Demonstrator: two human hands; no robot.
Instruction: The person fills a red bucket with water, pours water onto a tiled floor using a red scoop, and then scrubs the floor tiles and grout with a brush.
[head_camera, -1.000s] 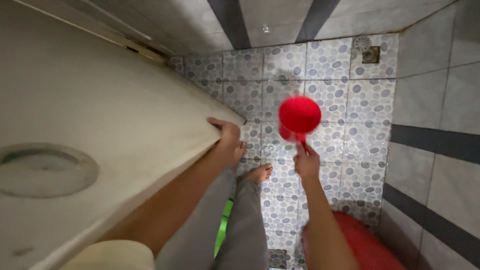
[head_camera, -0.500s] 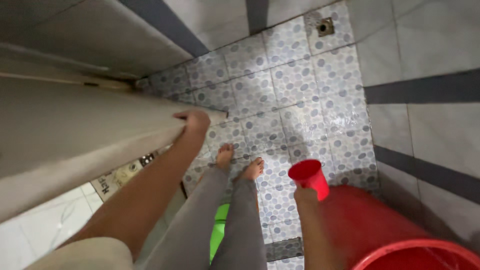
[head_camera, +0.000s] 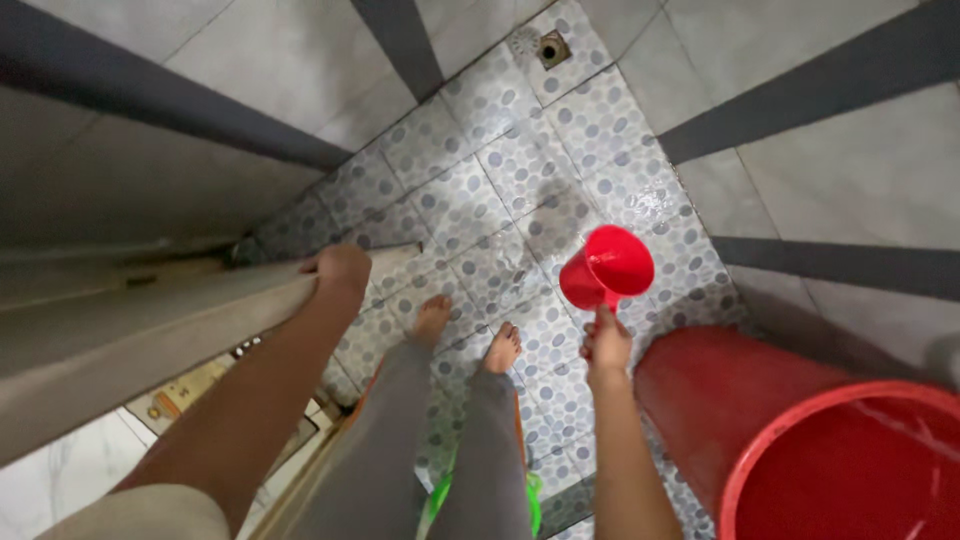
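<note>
My right hand (head_camera: 605, 342) grips the handle of a red plastic mug (head_camera: 606, 267), held tilted above the pebble-patterned floor tiles (head_camera: 470, 200) with its mouth facing up and right. My left hand (head_camera: 341, 270) clasps the edge of a beige door (head_camera: 130, 330) at the left. My bare feet (head_camera: 470, 335) stand on the tiles between the two hands. A big red bucket (head_camera: 800, 450) sits just right of my right arm.
A floor drain (head_camera: 552, 48) lies in the far corner. Grey tiled walls (head_camera: 830, 180) with dark stripes close in the right and far sides. A green object (head_camera: 530, 495) shows under my legs. White floor tiles (head_camera: 60, 470) appear beyond the door at lower left.
The mug went down beside the bucket and has come back up, tilted. The view swung so more of the bucket shows. My left hand stays on the door edge.
</note>
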